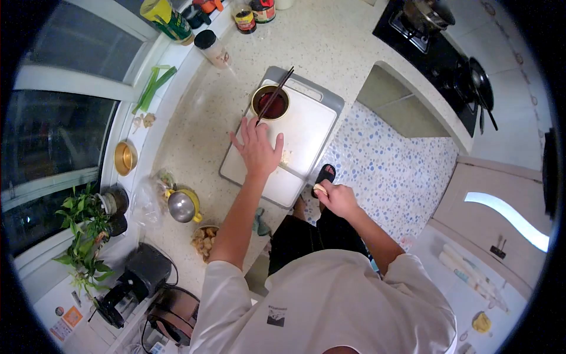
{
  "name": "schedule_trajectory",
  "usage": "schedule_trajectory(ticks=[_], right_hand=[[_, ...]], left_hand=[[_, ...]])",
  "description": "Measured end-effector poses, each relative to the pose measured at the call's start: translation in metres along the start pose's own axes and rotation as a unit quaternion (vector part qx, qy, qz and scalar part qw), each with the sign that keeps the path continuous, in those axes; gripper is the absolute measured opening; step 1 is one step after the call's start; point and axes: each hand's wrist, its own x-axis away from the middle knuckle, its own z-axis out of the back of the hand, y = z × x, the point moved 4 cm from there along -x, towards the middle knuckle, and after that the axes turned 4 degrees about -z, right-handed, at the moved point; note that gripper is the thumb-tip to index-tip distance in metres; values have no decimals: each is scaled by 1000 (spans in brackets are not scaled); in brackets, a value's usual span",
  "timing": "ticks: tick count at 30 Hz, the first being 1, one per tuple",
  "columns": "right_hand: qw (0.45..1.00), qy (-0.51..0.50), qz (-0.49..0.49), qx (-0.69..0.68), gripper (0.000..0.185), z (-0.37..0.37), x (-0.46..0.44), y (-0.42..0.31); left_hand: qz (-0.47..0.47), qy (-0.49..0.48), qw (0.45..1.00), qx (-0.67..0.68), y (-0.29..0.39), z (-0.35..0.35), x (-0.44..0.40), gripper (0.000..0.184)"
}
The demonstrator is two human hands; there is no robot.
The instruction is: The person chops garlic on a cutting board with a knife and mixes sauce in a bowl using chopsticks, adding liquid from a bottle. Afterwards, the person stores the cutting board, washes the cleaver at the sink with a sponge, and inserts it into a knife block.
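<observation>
My left hand (259,150) is spread over a white cutting board (309,127) with a grey rim, fingertips at the near side of a small round bowl (257,101). Dark reddish liquid fills part of that bowl, and a pair of dark chopsticks (282,86) rests across it. Little pale crumbs lie on the board by my left thumb. Off the board's near right corner, my right hand (340,200) is closed around a small pale object (320,189); its kind is unclear, being mostly hidden by the fingers.
Left of the board stand a metal bowl (180,206) and a bowl of brown chunks (204,241). Green onion pieces (154,88), a gold-coloured bowl (125,158) and a plant (88,236) line the window sill. Jars (243,20) stand at the back, a stove (439,59) at the right.
</observation>
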Motion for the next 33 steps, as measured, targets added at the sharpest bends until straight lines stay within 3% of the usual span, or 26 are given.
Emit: schedule_trajectory(ticks=[33], right_hand=[[1000, 5, 18, 14, 38, 25, -10, 9]], left_hand=[[17, 21, 1000, 6, 10, -8, -12, 41]])
